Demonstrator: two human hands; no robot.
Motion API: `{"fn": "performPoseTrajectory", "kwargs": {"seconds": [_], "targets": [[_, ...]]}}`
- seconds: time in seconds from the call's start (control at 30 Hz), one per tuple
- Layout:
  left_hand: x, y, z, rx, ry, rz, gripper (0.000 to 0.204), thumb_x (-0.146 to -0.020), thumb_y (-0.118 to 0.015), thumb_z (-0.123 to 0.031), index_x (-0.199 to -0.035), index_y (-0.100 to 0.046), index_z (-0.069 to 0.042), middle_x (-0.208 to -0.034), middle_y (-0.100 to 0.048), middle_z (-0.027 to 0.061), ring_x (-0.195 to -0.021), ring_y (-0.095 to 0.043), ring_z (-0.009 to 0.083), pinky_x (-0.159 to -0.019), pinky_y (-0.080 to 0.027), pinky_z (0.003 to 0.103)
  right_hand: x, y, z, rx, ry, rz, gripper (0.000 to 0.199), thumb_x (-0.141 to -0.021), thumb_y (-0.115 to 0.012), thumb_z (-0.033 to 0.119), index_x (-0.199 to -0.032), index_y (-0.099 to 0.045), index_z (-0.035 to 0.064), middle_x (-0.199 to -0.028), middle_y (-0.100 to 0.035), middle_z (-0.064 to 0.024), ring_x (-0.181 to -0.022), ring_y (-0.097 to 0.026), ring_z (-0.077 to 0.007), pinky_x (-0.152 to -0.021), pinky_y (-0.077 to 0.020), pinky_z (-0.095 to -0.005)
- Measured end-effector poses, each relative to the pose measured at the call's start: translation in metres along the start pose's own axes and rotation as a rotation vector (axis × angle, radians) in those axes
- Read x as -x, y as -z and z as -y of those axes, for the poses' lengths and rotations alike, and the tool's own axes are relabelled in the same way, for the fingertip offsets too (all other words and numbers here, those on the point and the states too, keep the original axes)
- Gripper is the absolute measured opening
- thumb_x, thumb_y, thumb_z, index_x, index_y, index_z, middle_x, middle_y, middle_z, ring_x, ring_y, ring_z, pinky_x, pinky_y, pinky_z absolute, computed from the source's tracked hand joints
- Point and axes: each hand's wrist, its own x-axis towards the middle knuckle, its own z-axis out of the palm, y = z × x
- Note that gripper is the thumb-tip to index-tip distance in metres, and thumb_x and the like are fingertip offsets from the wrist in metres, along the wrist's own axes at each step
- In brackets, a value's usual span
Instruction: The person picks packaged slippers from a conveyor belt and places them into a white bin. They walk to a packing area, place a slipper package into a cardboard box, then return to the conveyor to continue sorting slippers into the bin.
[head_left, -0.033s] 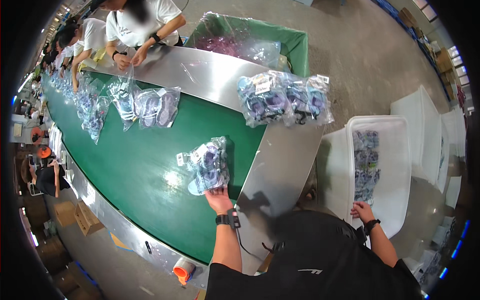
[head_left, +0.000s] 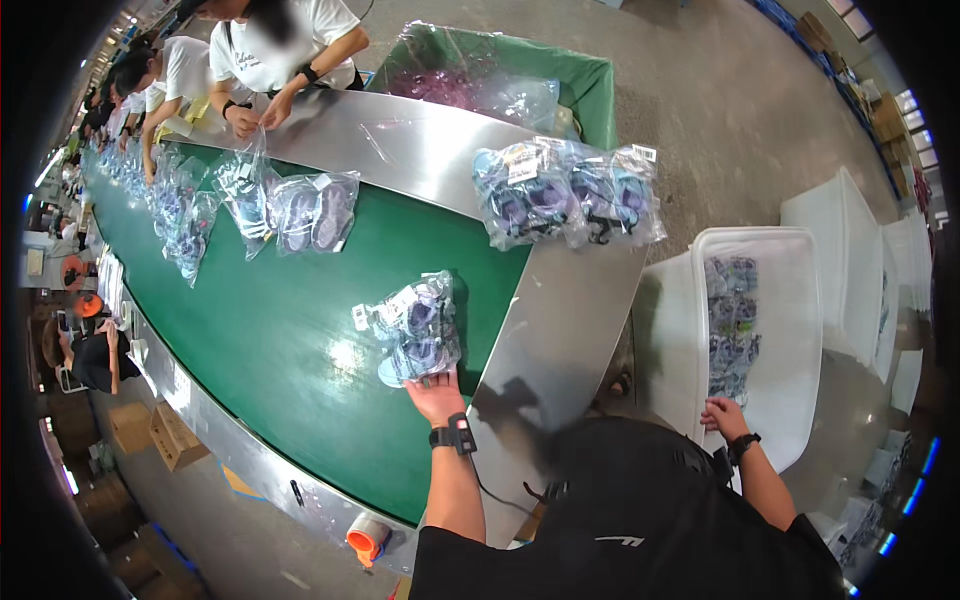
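My left hand (head_left: 436, 398) is palm up on the belt, fingers stretched out against the near end of a clear bag of blue and purple sandals (head_left: 420, 325). Its fingertips touch the bag, partly hidden by it. At the left rim of a white tub (head_left: 790, 300), my right hand (head_left: 724, 418) has its fingers curled over the edge. Inside that tub lies a row of bagged sandals (head_left: 733, 320), just beyond my right hand. More bagged sandals (head_left: 568, 195) rest where the metal table edge meets the belt's far right corner.
The green conveyor belt (head_left: 270, 330) has a metal border (head_left: 560, 320). Bagged sandals (head_left: 313, 212) lie on its far side, near a co-worker's hands (head_left: 255, 120). A green bin (head_left: 590, 90) stands behind. An orange tape roll (head_left: 366, 540) sits at the near edge.
My left hand has shifted very slightly back from the bag's near end, so more of its fingers show. The rest looks the same.
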Motion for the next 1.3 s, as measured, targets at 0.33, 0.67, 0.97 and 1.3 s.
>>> {"fn": "performPoseTrajectory", "kwargs": {"seconds": [0.33,0.67,0.97,1.3], "targets": [[-0.054,-0.067,0.012,-0.655,-0.600,-0.370,0.079,-0.076,-0.079,-0.017,-0.137,-0.030,-0.005,-0.127,-0.053,0.0169,-0.103,-0.060,0.0297,-0.083,-0.056,0.044,-0.009,-0.014,0.008,-0.060,0.077,0.042,0.035,-0.092,-0.058,0.021,-0.118,-0.056,-0.0023,-0.092,-0.064,-0.0102,-0.076,-0.066,-0.0167,-0.064,-0.0540,-0.0276],[0.025,-0.041,0.001,-0.622,0.134,0.307,0.043,-0.098,-0.048,-0.034,-0.122,-0.055,0.002,-0.111,-0.067,0.0119,-0.096,-0.066,0.0264,-0.085,-0.055,0.035,-0.003,-0.012,-0.025,-0.325,0.209,0.033,0.033,-0.093,-0.061,0.019,-0.119,-0.058,-0.0016,-0.088,-0.065,-0.0052,-0.074,-0.063,-0.0107,-0.061,-0.0505,-0.0232],[0.201,-0.098,0.130,-1.238,0.658,0.523,0.036,-0.091,-0.053,-0.018,-0.121,-0.055,0.000,-0.113,-0.065,0.0123,-0.106,-0.062,0.0276,-0.097,-0.048,0.041,0.010,-0.021,0.045,-0.321,0.414,0.413,0.061,-0.094,-0.060,0.040,-0.137,-0.045,-0.0004,-0.117,-0.065,-0.0145,-0.101,-0.065,-0.0204,-0.083,-0.0530,-0.0329],[0.335,-0.112,0.327,-1.689,0.771,1.155,0.050,-0.093,-0.056,-0.006,-0.140,-0.040,-0.006,-0.125,-0.058,0.0098,-0.108,-0.060,0.0199,-0.090,-0.049,0.033,0.019,0.043,-0.013,-0.718,0.437,0.141,0.080,-0.078,-0.078,0.029,-0.141,-0.036,0.0007,-0.109,-0.062,-0.0118,-0.097,-0.058,-0.0167,-0.083,-0.0483,-0.0312]]}}
